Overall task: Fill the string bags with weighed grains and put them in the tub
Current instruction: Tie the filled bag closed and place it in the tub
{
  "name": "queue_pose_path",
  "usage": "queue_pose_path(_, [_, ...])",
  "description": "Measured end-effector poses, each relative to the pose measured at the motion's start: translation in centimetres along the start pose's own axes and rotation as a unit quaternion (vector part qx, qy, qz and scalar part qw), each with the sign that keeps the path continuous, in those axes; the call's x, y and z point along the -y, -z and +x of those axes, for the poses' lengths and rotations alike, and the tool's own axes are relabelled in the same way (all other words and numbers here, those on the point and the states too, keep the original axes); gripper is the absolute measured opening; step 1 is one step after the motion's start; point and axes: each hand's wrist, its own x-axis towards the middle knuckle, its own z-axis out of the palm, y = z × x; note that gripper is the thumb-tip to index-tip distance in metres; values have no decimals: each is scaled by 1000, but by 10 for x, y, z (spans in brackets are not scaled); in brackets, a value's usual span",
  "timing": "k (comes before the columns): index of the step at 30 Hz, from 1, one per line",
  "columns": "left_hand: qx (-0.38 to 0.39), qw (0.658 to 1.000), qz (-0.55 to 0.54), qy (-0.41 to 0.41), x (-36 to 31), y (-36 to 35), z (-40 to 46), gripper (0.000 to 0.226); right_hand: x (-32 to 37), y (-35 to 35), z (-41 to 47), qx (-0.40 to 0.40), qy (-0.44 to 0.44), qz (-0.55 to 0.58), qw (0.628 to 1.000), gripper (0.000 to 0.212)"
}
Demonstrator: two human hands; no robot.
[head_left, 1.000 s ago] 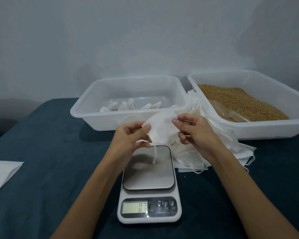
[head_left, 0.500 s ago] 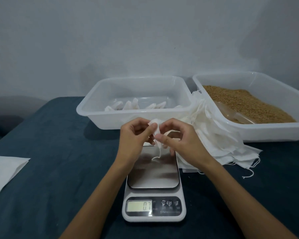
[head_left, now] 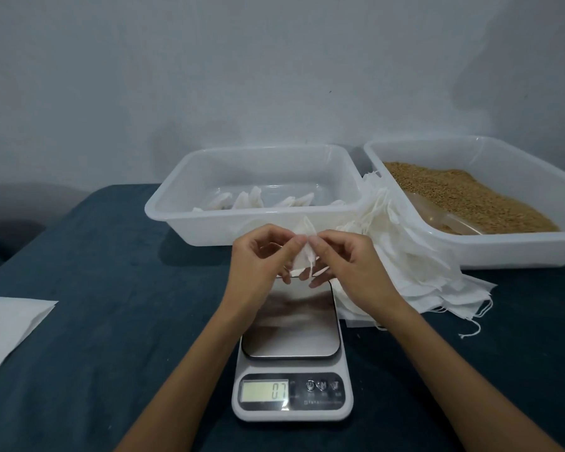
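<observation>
Two hands, left (head_left: 261, 259) and right (head_left: 349, 265) | fingers pinch one bag (head_left: 304, 252) | bag hangs upright, mouth up, above scale (head_left: 291, 350)

Above the scale (head_left: 292, 340), the white string bag (head_left: 304, 252), which a second ago lay spread wide between the two hands, is now gathered into a narrow, upright fold. The left hand (head_left: 258, 259) and right hand (head_left: 349, 265), earlier apart at the bag's edges, have closed in until their fingertips nearly meet, each pinching the bag's top. The bag's lower edge has lifted off toward the hands.
</observation>
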Motion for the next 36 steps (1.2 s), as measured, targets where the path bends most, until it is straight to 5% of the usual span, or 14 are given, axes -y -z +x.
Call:
queue_pose_path(11, [20, 995, 93, -41, 4, -5, -4, 13, 1, 0, 0, -19, 34, -89, 995, 25])
queue_pose_path(18, [-18, 1000, 16, -6, 1, -3, -2, 11, 3, 0, -1, -53, 35, -22, 998, 17])
queue_pose_path(26, [-30, 999, -21, 6, -2, -4, -1, 15, -1, 0, -4, -64, 145, -245, 957, 21])
queue_pose_path(32, [47, 998, 17, -26, -2, -5, -5, 11, 1, -4, -1, -53, 54, -103, 992, 27])
queue_pose_path(36, [-38, 999, 3, -5, -6, -3, -3, 13, 5, 4, 2, -75, 41, -12, 996, 16])
